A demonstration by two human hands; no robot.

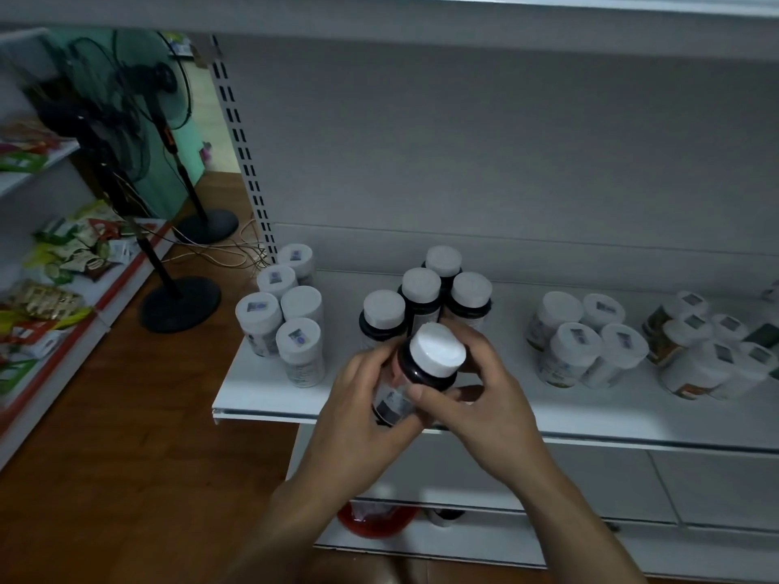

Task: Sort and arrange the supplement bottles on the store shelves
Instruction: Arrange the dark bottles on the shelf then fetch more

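while both hands hold one dark bottle [415,373] just above the front edge of the shelf [269,394], at the lower centre of the frame, the step in hand appears to be checking that bottle and placing it. the left hand [358,410] wraps the labelled body from the left side, fingers curled round it. the right hand [489,398] closes on the shoulder below the white cap [438,349], thumb laid across the front. the bottle is tilted, cap toward the upper right, and is not set down. directly behind it, at mid-frame, stand four dark bottles [421,299] with like caps, close together; these are judged to be its matching group. white bottles [291,318] cluster left of centre, pale bottles [586,351] right of centre, and mixed-label bottles [708,356] at the far right edge. the next move, as judged, calls for righting the bottle and setting it upright at the front of the dark group. it should stand close beside its neighbours without knocking them, with the label turned to the front.
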